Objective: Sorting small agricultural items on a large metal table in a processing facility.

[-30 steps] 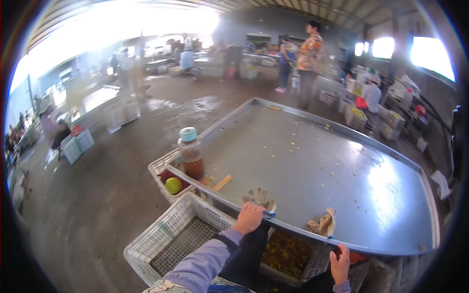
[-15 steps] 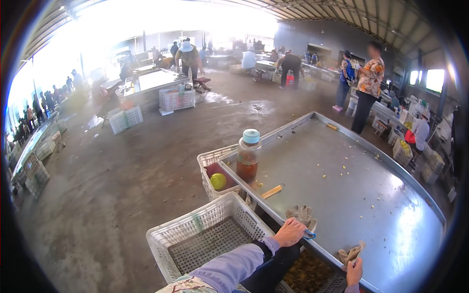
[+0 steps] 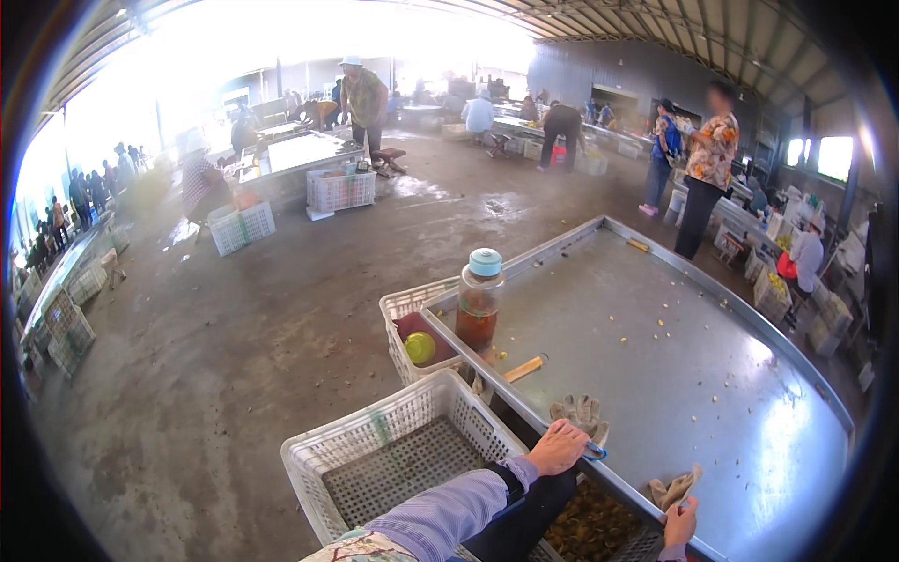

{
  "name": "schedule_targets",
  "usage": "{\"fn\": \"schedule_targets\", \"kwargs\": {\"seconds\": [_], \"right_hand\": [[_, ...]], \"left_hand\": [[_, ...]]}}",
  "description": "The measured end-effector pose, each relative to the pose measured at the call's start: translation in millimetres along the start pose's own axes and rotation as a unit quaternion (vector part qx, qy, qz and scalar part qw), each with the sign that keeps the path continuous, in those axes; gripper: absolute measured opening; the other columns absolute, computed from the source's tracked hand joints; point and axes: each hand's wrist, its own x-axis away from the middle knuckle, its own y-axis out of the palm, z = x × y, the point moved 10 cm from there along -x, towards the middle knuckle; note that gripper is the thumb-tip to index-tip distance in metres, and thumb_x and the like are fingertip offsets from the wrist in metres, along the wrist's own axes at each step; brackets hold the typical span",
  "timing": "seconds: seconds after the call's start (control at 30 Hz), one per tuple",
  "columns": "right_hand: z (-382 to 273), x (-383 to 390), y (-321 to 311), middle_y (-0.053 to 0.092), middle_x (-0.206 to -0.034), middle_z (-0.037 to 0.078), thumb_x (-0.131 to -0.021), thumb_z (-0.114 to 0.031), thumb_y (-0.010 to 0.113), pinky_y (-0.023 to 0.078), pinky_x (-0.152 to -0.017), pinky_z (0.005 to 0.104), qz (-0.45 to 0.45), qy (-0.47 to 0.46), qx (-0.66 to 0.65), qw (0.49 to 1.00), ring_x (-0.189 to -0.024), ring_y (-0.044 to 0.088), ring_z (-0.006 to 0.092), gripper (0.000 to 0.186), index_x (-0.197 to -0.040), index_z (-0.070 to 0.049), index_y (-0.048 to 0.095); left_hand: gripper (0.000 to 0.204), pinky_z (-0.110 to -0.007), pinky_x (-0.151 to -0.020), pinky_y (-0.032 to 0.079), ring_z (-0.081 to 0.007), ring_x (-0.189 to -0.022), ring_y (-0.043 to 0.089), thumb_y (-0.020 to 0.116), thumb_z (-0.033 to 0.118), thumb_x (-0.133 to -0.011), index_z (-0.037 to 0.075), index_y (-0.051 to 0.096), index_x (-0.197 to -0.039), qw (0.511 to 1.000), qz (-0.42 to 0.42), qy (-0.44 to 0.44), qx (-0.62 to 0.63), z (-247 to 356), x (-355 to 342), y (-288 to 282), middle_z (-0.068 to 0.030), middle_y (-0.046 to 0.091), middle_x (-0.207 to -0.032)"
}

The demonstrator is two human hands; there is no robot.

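Gloves (image 3: 581, 412) lie in a crumpled heap at the near rim of the steel tabletop (image 3: 674, 375), just beyond your left hand (image 3: 559, 448), whose fingers rest spread on that rim, holding nothing, with a small blue loop (image 3: 596, 452) beside them. Your right hand (image 3: 681, 523) grips the same rim farther along, fingers curled over the edge and touching a second crumpled glove (image 3: 676, 487).

What could go wrong, by my judgement: both hands sit on a thin metal lip, so a slip or a shifted weight could pinch or scrape them. The glove at your right hand hangs close to the edge and could drop into the dark crate (image 3: 590, 534) of husky material below. The jar (image 3: 479, 302) of brownish liquid stands near the tabletop's corner, upright, and a knock to the tabletop could tip it into the white crate (image 3: 407, 309) beside it. The wooden-handled tool (image 3: 524, 368) lies loose not far from the edge and could roll off.

The count: one heap of gloves by your left hand, how many in it I cannot tell; one glove at the right; one jar with a pale blue lid; one wooden handle; one yellow-green ball (image 3: 420, 347) in the far white crate; two white crates close by, the nearer one (image 3: 393, 459) holding nothing visible; one dark crate under your arms. Small yellow scraps dot the tabletop, too many and too small to count.
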Motion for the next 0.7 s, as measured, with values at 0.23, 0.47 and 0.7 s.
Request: {"fn": "schedule_targets", "kwargs": {"seconds": [0.23,0.47,0.7], "right_hand": [[-3.4,-0.4,-7.1,0.064,-0.076,0.012,-0.082,-0.019,0.061,0.046,-0.067,0.0425,-0.014,-0.001,0.025,1.0,-0.072,0.062,0.0302,0.035,-0.114,-0.009,0.049],[-51.7,22.5,-26.1,0.061,-0.113,0.014,-0.084,-0.041,0.054,0.043,-0.089,0.0386,-0.111,0.057,0.053,0.991,-0.103,0.057,0.0313,0.043,-0.114,-0.011,0.059],[-63.9,27.1,-28.1,0.058,-0.117,0.015,-0.085,-0.043,0.053,0.041,-0.091,0.0392,-0.141,0.059,0.091,0.984,-0.107,0.055,0.0323,0.044,-0.115,-0.011,0.058]], "left_hand": [[0.015,-0.041,-0.102,0.026,-0.0247,-0.103,0.049,0.047,0.021,-0.089,0.01,0.053,-0.098,1.0,0.007,-0.001,0.019,-1.3,-0.2,2.7,-0.0077,0.057,-0.095],[0.016,-0.04,-0.103,0.025,-0.0217,-0.107,0.048,0.049,0.017,-0.088,0.011,0.052,-0.103,0.999,-0.044,-0.015,0.016,-0.4,-1.6,7.6,-0.0059,0.055,-0.101],[0.011,-0.04,-0.1,0.027,-0.0244,-0.099,0.048,0.048,0.017,-0.087,0.009,0.053,-0.093,0.999,0.03,0.011,0.037,2.1,0.2,1.7,-0.008,0.054,-0.091]]}}
